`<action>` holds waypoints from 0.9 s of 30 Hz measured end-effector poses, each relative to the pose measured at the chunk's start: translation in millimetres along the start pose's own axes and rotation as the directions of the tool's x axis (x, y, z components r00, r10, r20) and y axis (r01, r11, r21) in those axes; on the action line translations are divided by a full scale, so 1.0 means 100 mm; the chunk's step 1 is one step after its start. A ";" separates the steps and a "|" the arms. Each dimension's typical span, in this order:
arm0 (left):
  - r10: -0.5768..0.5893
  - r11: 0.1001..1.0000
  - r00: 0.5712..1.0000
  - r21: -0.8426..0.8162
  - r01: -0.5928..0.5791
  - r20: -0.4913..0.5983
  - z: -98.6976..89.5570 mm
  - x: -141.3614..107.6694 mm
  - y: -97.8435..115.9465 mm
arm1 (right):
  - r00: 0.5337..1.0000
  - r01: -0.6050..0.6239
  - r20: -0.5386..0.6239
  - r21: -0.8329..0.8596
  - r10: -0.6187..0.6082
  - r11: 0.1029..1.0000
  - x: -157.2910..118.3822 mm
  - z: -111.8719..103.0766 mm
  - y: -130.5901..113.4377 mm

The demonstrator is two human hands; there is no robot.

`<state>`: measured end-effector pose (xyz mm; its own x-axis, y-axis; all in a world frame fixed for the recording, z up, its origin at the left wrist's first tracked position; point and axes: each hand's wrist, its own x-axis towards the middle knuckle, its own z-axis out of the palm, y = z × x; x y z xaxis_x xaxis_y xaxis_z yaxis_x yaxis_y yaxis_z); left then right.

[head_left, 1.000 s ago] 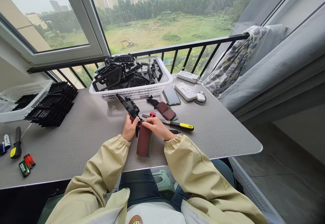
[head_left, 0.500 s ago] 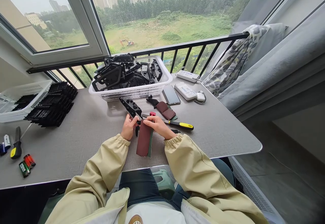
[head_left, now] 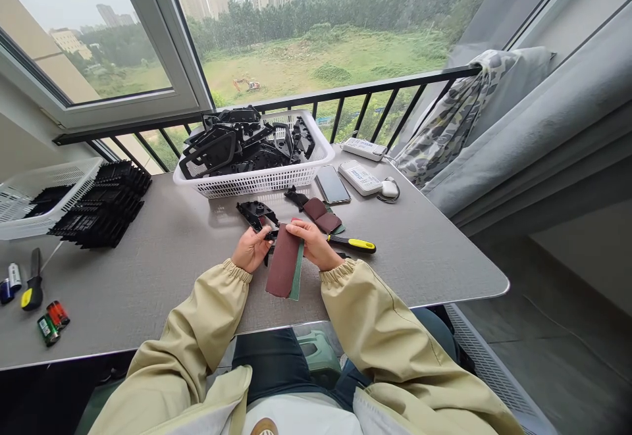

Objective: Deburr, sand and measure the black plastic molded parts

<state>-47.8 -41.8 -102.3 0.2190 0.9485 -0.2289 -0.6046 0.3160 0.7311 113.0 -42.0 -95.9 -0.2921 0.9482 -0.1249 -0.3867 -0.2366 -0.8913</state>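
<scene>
My left hand [head_left: 251, 251] is closed on a black plastic part [head_left: 257, 212], whose far end points away from me over the table. Between the thumb and fingers of my right hand [head_left: 316, 243] is a folded strip of sandpaper [head_left: 284, 262], brown-red on one face and green on the other. The strip hangs down beside the near end of the part; whether they touch is hard to tell. A yellow-and-black handled tool [head_left: 353, 244] lies just right of my right hand, its front end hidden. Behind it rests another folded piece of sandpaper [head_left: 323, 215].
A white basket [head_left: 257, 181] heaped with black plastic parts stands at the back. Right of it lie a phone [head_left: 332, 184] and white power units [head_left: 360, 177]. Leftward are stacked black parts [head_left: 103, 204], a clear basket [head_left: 20, 218], another yellow-and-black handled tool [head_left: 32, 287] and several batteries [head_left: 58, 314].
The black part has turned in my left hand and shows more of its flat side. My right hand and the sandpaper have shifted slightly right and up, away from the part.
</scene>
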 end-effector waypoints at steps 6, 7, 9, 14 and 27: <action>0.090 0.996 0.995 0.028 -0.089 -0.043 -0.02 0.03 -0.05 | 0.999 0.024 -0.042 0.036 -0.022 0.999 0.01 0.00 0.01; 0.125 0.992 0.989 0.046 -0.122 -0.074 -0.03 0.03 -0.07 | 0.999 0.027 -0.046 0.036 -0.025 0.999 0.01 0.00 0.01; 0.163 0.985 0.981 0.075 -0.156 -0.107 -0.04 0.04 -0.09 | 0.998 0.033 -0.054 0.031 -0.032 0.999 0.00 0.01 0.00; 0.130 0.990 0.989 0.062 -0.126 -0.066 -0.03 0.04 -0.11 | 0.998 0.049 -0.048 -0.001 -0.049 0.999 -0.01 0.02 -0.01; 0.272 0.944 0.959 0.218 -0.249 -0.082 0.03 0.00 -0.16 | 0.997 0.022 0.073 -0.224 -0.006 0.974 0.00 -0.03 0.04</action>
<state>-35.4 -47.2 -111.9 -0.0172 0.9972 -0.0731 -0.4583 0.0571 0.8869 114.1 -42.4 -100.5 -0.3528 0.9316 -0.0872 -0.1870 -0.1616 -0.9690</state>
